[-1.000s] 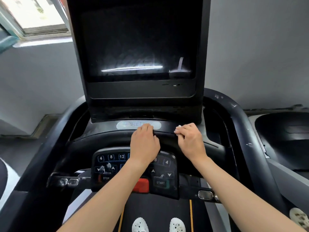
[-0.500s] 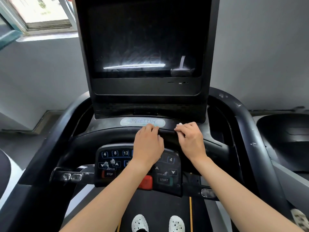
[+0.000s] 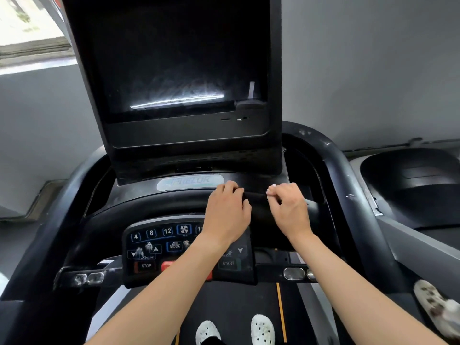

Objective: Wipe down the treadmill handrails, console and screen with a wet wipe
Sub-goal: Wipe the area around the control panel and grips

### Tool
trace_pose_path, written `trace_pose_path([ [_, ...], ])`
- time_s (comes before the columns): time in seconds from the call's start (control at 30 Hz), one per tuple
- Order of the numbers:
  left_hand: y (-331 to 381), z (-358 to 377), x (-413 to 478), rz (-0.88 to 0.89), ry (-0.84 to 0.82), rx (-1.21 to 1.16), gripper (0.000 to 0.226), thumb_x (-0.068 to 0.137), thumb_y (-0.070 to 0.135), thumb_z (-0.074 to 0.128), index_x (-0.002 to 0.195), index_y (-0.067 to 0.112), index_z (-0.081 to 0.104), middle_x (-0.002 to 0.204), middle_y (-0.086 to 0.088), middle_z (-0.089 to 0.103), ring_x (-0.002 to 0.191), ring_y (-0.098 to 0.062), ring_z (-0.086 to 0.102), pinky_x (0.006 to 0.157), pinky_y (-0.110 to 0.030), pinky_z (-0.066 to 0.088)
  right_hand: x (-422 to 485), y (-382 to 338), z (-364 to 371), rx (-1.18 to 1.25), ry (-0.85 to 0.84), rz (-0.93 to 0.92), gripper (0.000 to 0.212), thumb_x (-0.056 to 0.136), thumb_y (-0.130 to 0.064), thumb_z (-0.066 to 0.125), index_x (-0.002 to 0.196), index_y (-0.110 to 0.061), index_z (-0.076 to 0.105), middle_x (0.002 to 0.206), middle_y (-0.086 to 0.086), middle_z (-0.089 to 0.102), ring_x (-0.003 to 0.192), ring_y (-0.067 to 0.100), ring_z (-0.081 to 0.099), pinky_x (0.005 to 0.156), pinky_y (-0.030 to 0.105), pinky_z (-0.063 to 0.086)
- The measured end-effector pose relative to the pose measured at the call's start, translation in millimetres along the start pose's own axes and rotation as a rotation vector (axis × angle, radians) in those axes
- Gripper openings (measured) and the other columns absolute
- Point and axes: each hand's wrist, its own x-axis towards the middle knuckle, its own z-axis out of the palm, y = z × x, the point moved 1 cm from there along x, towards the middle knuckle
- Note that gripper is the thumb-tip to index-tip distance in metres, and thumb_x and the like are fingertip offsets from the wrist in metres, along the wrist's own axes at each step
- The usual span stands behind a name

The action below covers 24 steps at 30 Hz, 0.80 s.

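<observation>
The treadmill's dark screen stands upright above the console, with smear marks low on the glass. Below it is the button panel with STOP and START keys. My left hand curls over the console's black front bar, just right of the logo plate. My right hand sits a little further right on the same bar, fingers pinched on a small white wet wipe that is mostly hidden in the fist. Curved black handrails run down the left and right.
A neighbouring machine stands close on the right. A white speckled object lies by the right rail's lower end. My white shoes stand on the belt. Grey wall behind, with a window at the upper left.
Both hands have slid to the right along the front bar and moved slightly apart, uncovering the fan button. The view has shifted closer to the console.
</observation>
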Motion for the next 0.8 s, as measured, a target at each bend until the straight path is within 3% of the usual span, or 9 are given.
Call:
trace_pose_path([
  [0.17, 18.0, 7.5, 1.8, 0.054, -0.034, 0.049, 0.038, 0.1, 0.034, 0.048, 0.123, 0.014, 0.069, 0.126, -0.001, 0.058, 0.114, -0.022, 0.052, 0.098, -0.037, 0.047, -12.6, 32.0, -21.0, -0.108, 0.071, 0.264, 0.011, 0.086, -0.003, 0.069, 0.083, -0.013, 0.07, 0.081, -0.003, 0.063, 0.084, 0.017, 0.053, 0.075, 0.035, 0.049],
  [0.23, 22.7, 10.2, 2.3, 0.053, -0.036, 0.058, 0.037, 0.1, 0.034, 0.048, 0.123, 0.013, 0.068, 0.127, -0.002, 0.057, 0.114, -0.023, 0.052, 0.099, -0.038, 0.047, -13.8, 28.3, -18.5, -0.056, 0.083, 0.349, 0.012, 0.09, -0.006, 0.066, 0.088, -0.016, 0.073, 0.086, -0.004, 0.064, 0.086, 0.01, 0.051, 0.08, 0.019, 0.046],
  [0.3, 28.1, 13.2, 2.5, 0.059, -0.038, 0.07, 0.035, 0.099, 0.033, 0.05, 0.121, 0.014, 0.068, 0.126, -0.004, 0.057, 0.114, -0.024, 0.053, 0.099, -0.038, 0.047, -12.9, 16.1, -13.6, 0.012, 0.056, 0.322, 0.014, 0.094, -0.008, 0.065, 0.097, -0.016, 0.077, 0.093, -0.005, 0.067, 0.094, 0.008, 0.055, 0.085, 0.006, 0.039],
  [0.47, 43.9, 21.2, 3.4, 0.109, -0.057, 0.086, 0.034, 0.096, 0.033, 0.051, 0.12, 0.015, 0.068, 0.123, -0.004, 0.057, 0.112, -0.024, 0.053, 0.096, -0.037, 0.048, -15.7, 7.9, -14.7, 0.049, -0.063, 0.175, 0.021, 0.101, -0.012, 0.057, 0.107, -0.018, 0.076, 0.098, -0.003, 0.066, 0.097, 0.006, 0.058, 0.088, 0.019, 0.048],
  [0.6, 50.7, 25.8, 2.1, 0.148, -0.079, 0.147, 0.038, 0.097, 0.035, 0.05, 0.125, 0.014, 0.065, 0.127, -0.004, 0.057, 0.115, -0.025, 0.052, 0.098, -0.038, 0.048, -29.5, 36.4, -33.4, -0.045, 0.051, 0.285, 0.025, 0.106, -0.019, 0.051, 0.094, -0.022, 0.073, 0.087, -0.005, 0.062, 0.086, 0.005, 0.055, 0.077, 0.015, 0.044],
  [0.73, 53.7, 27.0, 2.0, 0.153, -0.072, 0.178, 0.036, 0.096, 0.034, 0.051, 0.123, 0.014, 0.064, 0.123, -0.004, 0.057, 0.111, -0.025, 0.053, 0.097, -0.038, 0.048, -38.0, 50.7, -43.6, -0.109, 0.162, 0.431, 0.026, 0.104, -0.008, 0.053, 0.088, -0.004, 0.073, 0.079, 0.009, 0.064, 0.086, 0.024, 0.058, 0.073, 0.031, 0.047],
  [0.8, 55.6, 26.9, 2.8, 0.152, -0.068, 0.19, 0.033, 0.095, 0.033, 0.052, 0.119, 0.014, 0.064, 0.121, -0.004, 0.057, 0.109, -0.025, 0.053, 0.095, -0.037, 0.048, -35.0, 46.8, -38.3, -0.137, 0.154, 0.435, 0.021, 0.102, -0.006, 0.055, 0.092, -0.004, 0.073, 0.082, 0.01, 0.066, 0.086, 0.024, 0.059, 0.075, 0.025, 0.044],
])
